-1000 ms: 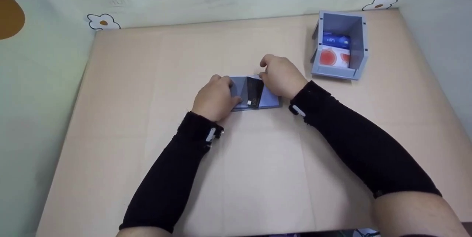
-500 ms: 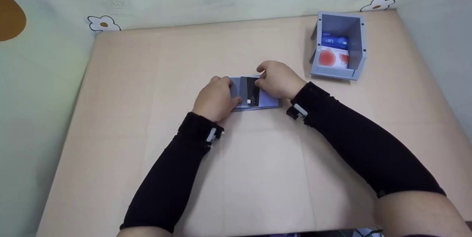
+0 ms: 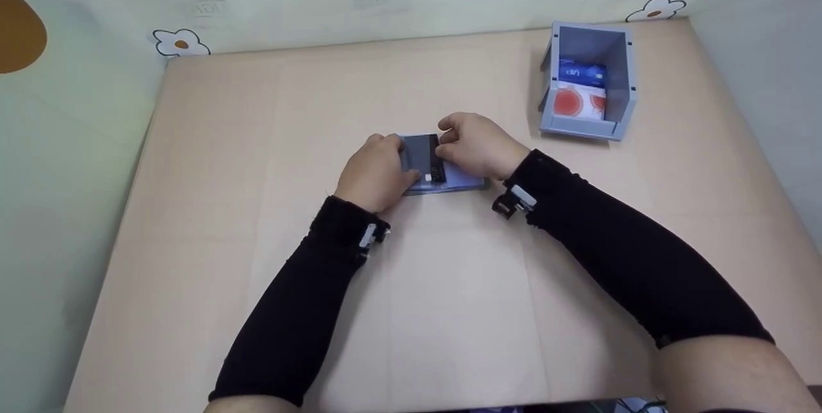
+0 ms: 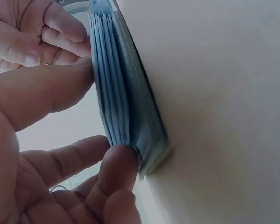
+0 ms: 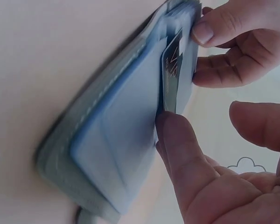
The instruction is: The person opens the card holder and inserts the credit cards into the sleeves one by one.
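Observation:
A blue-grey card holder (image 3: 467,176) lies opened out on the table, with a stack of thin pale-blue sleeves (image 4: 109,70) along its side. My left hand (image 3: 374,172) grips its left part, thumb on top and fingers at the far edge. A black card (image 5: 171,77) lettered VIP sits partly inside a translucent sleeve, its dark outer strip still showing. One extended digit of my right hand (image 3: 483,146) presses against the card's exposed edge. Another digit of that hand stands apart in the right wrist view, so the card is not pinched.
A grey open-front bin (image 3: 581,125) stands at the back right of the table (image 3: 449,310). Inside lie a blue card (image 3: 581,71) and a white card with red circles (image 3: 570,103). Walls with flower prints border the back and sides.
My right hand has moved left and slightly nearer, pushing the black card straighter and deeper into the sleeve. The left hand has stayed in place on the card holder.

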Available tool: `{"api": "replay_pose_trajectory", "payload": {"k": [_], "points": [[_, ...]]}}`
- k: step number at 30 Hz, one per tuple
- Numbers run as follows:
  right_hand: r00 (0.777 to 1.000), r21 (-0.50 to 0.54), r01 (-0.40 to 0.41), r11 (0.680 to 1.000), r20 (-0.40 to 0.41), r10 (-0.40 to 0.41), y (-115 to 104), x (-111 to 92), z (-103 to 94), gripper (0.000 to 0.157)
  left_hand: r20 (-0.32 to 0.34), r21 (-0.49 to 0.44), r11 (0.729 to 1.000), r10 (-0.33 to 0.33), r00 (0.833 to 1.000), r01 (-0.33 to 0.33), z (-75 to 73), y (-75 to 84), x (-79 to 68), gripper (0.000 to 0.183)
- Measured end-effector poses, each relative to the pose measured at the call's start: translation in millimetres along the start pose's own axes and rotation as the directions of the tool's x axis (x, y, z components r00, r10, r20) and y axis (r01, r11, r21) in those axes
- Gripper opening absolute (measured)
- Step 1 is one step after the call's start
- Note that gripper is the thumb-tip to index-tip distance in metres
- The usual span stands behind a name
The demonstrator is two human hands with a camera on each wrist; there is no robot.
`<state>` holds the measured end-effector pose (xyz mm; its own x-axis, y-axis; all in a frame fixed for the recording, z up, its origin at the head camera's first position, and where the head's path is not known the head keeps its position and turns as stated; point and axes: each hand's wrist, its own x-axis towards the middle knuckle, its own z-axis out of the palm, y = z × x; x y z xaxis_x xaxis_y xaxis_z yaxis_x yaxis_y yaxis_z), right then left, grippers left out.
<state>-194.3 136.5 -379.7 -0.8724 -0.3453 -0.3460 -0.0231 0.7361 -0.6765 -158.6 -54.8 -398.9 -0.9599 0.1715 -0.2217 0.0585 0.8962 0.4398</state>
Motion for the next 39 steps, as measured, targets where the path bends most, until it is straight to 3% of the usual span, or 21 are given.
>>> {"api": "replay_pose_trajectory", "payload": {"k": [26, 39], "points": [[0.995, -0.005, 0.072, 0.997, 0.076, -0.071, -5.1, -6.6, 10.9, 0.050, 0.022, -0.011, 1.000, 0.005, 1.000, -0.005, -2.1, 0.1, -0.5, 0.058], [0.987, -0.039, 0.131, 0.991, 0.095, -0.126, -3.2, -10.0, 5.7, 0.049, -0.005, -0.021, 0.999, 0.037, 0.999, -0.037, -0.1, -0.6, -1.5, 0.050]]}}
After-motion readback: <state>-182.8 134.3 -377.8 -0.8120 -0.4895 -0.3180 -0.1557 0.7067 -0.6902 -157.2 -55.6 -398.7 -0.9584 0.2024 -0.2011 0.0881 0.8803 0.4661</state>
